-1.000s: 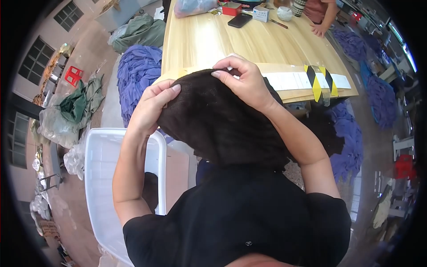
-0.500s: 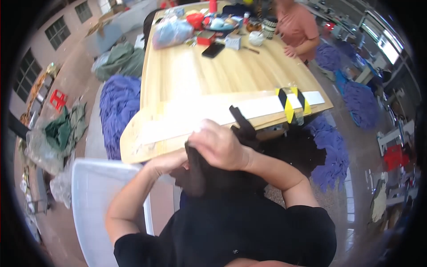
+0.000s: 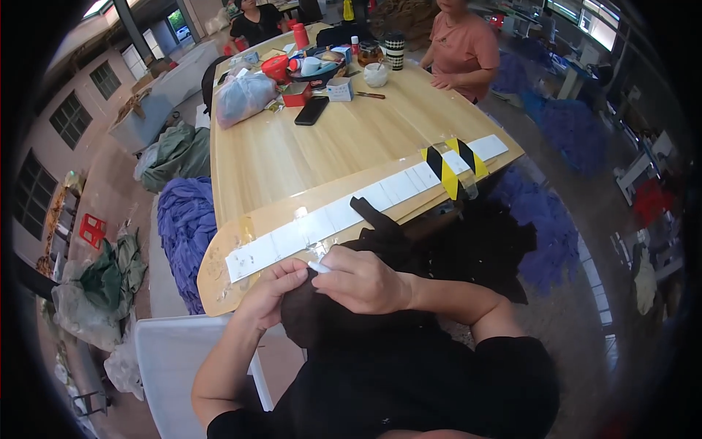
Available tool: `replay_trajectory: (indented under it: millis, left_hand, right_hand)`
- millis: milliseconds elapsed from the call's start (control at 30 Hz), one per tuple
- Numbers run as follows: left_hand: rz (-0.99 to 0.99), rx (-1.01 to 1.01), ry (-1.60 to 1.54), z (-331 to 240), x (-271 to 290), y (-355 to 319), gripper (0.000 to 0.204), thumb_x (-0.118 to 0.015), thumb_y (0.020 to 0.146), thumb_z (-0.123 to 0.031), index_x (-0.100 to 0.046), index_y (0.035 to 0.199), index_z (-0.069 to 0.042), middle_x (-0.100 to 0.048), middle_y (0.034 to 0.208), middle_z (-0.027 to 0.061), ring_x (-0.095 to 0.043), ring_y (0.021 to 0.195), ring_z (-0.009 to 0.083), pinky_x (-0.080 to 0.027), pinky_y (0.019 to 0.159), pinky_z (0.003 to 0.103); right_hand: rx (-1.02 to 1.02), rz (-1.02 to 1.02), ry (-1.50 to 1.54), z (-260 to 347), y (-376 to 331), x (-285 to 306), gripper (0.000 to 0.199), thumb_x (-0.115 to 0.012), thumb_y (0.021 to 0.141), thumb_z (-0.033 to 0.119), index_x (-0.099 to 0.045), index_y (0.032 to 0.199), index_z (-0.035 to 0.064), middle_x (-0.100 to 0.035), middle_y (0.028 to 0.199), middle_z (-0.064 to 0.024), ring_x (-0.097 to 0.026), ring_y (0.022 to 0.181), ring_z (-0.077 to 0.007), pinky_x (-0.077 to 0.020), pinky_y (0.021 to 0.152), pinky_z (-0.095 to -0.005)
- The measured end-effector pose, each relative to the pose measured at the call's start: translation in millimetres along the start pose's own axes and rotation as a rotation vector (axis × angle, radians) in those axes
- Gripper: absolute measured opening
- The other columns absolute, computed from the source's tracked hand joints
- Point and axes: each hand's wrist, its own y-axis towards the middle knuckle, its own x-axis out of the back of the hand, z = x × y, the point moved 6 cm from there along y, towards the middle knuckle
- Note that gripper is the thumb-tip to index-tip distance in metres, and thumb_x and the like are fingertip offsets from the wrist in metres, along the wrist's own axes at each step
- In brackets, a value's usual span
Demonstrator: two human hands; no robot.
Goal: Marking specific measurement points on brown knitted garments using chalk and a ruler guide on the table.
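Note:
My left hand (image 3: 272, 290) is closed in a pinch at the upper edge of a dark brown cloth (image 3: 303, 316), held up close to my body. My right hand (image 3: 363, 282) is closed beside it, fingers curled at the same edge. A small white piece (image 3: 319, 267) shows at the right fingertips; whether it is held or covers a finger I cannot tell. More dark brown cloth hangs off the near table edge, and a narrow strip (image 3: 376, 216) of it lies across a long white marked board (image 3: 329, 221).
The wooden table (image 3: 292, 172) carries a phone (image 3: 312, 110), a plastic bag, cups and small boxes at its far end. Yellow-black tape (image 3: 442, 174) crosses the board. A white bin (image 3: 175, 358) stands at my left, purple cloth heaps (image 3: 183, 234) beside the table. Two people are beyond.
My right hand has come down from above the cloth to its edge, beside my left hand. The view has shifted, showing more of the room's far end.

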Motion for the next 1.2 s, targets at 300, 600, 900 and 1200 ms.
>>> replay_trajectory:
  millis: [300,600,900,1200]
  left_hand:
    - [-0.053,-0.537,0.932,-39,-51,-49,0.009,-0.058,0.085,-0.004,-0.057,0.090,0.002,-0.056,0.074,0.0008,-0.050,0.067,0.0052,-0.041,0.060,0.020]
    - [0.151,-0.575,0.425,-49,-49,-78,0.006,-0.053,0.086,-0.002,-0.054,0.089,0.004,-0.062,0.099,0.0196,-0.059,0.089,0.0206,-0.046,0.080,0.030]
    - [0.090,-0.797,0.055,-40,-2,-124,0.017,-0.062,0.081,-0.012,-0.051,0.079,0.000,-0.062,0.081,0.0202,-0.061,0.071,0.0227,-0.050,0.066,0.031]
    - [-0.046,-0.149,0.724,33,88,-49,0.027,-0.054,0.089,-0.020,-0.056,0.107,-0.001,-0.059,0.099,0.0054,-0.053,0.096,0.0128,-0.042,0.085,0.025]
  right_hand:
    - [-0.562,0.314,0.913,-53,-2,-31,0.011,-0.058,0.085,0.008,-0.058,0.093,0.0008,-0.059,0.090,-0.0037,-0.054,0.081,-0.0109,-0.0433,0.072,-0.0243]
    - [-0.548,0.605,0.790,-56,-1,1,0.010,-0.065,0.079,0.011,-0.063,0.083,0.0015,-0.061,0.075,-0.0003,-0.052,0.069,-0.0056,-0.0412,0.063,-0.0212]
    - [-0.548,0.603,0.431,-30,-18,115,0.021,-0.071,0.071,0.005,-0.061,0.088,-0.0016,-0.064,0.080,-0.0086,-0.062,0.074,-0.0178,-0.0456,0.066,-0.0260]
    - [-0.652,0.553,0.050,-58,-43,46,0.020,-0.059,0.069,0.008,-0.054,0.088,0.0040,-0.057,0.075,-0.0126,-0.057,0.069,-0.0265,-0.0440,0.060,-0.0324]
